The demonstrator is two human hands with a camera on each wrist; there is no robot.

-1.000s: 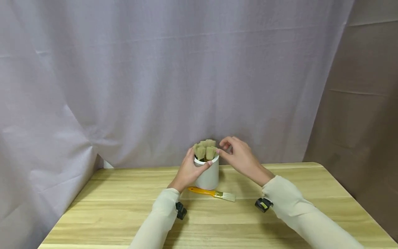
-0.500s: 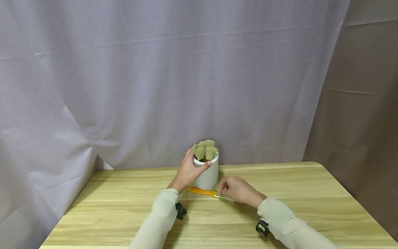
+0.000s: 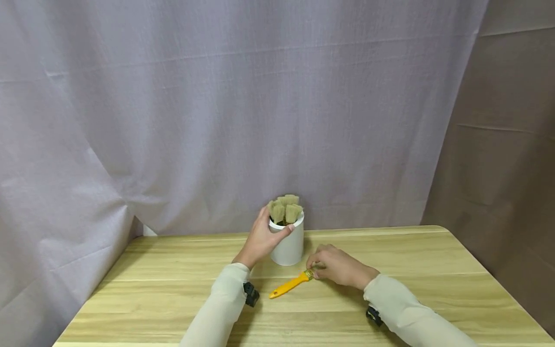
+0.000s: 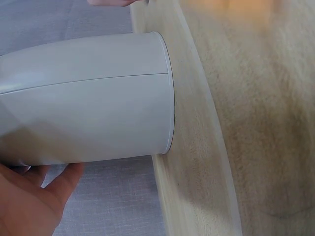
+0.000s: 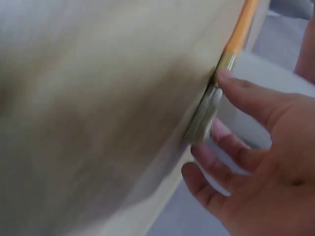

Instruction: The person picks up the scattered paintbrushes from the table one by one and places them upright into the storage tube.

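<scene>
A white cylindrical cup (image 3: 289,248) stands near the table's back edge with several brushes in it, bristles (image 3: 286,210) up. My left hand (image 3: 265,235) grips the cup's left side, thumb across the front near the rim. The left wrist view shows the cup's wall (image 4: 93,98) and my palm (image 4: 27,206) at its base. A paintbrush with a yellow handle (image 3: 287,286) lies on the table in front of the cup. My right hand (image 3: 320,270) pinches it at the ferrule and bristles (image 5: 204,115), with the thumb (image 5: 246,91) on top.
The light wooden table (image 3: 173,289) backs onto a pale curtain (image 3: 217,120); a brown wall (image 3: 507,144) stands at the right. Black wrist cameras (image 3: 251,294) sit under both sleeves.
My right hand dropped from the cup's rim to the brush on the table and took hold of its bristle end. The brush swung, its handle now pointing front-left. The left hand stayed on the cup.
</scene>
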